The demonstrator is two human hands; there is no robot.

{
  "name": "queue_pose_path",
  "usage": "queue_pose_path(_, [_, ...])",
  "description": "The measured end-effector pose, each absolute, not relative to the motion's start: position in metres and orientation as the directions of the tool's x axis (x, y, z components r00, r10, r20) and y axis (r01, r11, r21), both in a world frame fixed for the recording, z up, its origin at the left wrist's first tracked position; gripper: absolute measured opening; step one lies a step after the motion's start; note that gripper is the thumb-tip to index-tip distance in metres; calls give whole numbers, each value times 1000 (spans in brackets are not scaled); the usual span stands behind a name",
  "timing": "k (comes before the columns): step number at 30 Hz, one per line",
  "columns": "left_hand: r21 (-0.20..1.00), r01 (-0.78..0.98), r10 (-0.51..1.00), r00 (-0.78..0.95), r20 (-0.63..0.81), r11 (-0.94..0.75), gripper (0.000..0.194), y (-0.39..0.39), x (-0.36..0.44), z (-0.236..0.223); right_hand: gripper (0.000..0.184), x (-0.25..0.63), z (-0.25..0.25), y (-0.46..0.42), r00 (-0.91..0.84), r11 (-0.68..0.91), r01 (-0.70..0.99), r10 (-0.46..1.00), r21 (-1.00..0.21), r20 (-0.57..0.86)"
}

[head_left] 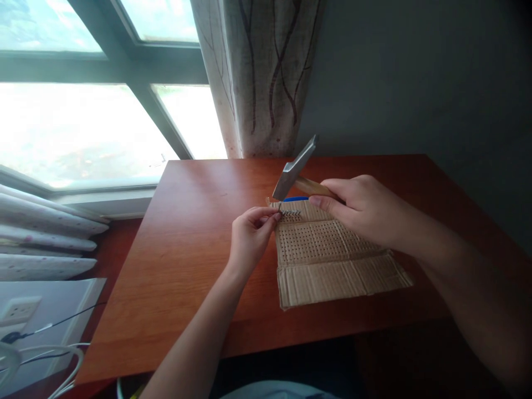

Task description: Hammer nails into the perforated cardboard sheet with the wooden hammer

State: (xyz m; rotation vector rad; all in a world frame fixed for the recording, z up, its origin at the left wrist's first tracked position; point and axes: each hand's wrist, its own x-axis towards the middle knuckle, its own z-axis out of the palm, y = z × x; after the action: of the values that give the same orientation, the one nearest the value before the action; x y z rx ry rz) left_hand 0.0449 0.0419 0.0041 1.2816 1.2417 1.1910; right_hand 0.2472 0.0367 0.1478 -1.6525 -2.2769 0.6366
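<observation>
My right hand (357, 208) is wrapped around the wooden handle of a hammer (296, 169). The metal head is tilted, its lower face just above the fingertips of my left hand (255, 227). Those fingers pinch a thin nail (280, 207) upright at the upper left corner of a piece of cardboard (324, 277). Beside it, a short row of nails (291, 213) stands in the cardboard. Many small holes in rows cover its middle part. My right hand and forearm hide some of the cardboard's right side.
The cardboard lies on a reddish-brown wooden table (187, 249). A blue object (296, 199) shows behind its far edge. Beyond the table are a patterned curtain (270, 83) and a window. White cables (66, 382) and a wall socket (20, 311) are at the lower left.
</observation>
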Motion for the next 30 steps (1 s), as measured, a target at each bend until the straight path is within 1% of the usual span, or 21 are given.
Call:
queue_pose_path(4, [997, 69, 1000, 19, 19, -20, 25, 42, 44, 5, 41, 244, 146, 40, -349, 256, 829, 932, -498, -101])
queue_pose_path(10, [999, 39, 1000, 18, -15, 14, 25, 42, 44, 7, 40, 242, 146, 39, -358, 258, 815, 928, -519, -102])
queue_pose_path(14, [999, -13, 998, 45, -51, 51, 25, 42, 44, 9, 40, 241, 147, 37, -359, 259, 820, 927, -510, -108])
queue_pose_path(17, [998, -35, 998, 41, -52, 53, 24, 42, 44, 9, 38, 241, 148, 36, -366, 260, 819, 924, -512, -116])
queue_pose_path(25, [999, -11, 999, 13, -46, 47, 25, 43, 44, 9, 38, 241, 155, 34, -331, 276, 835, 943, -476, -32])
queue_pose_path(27, [999, 2, 999, 7, -40, 40, 25, 43, 44, 9, 38, 240, 153, 33, -326, 272, 843, 945, -464, -38])
queue_pose_path(30, [999, 16, 999, -2, -47, 47, 25, 43, 44, 9, 38, 239, 148, 33, -315, 244, 859, 945, -451, -90])
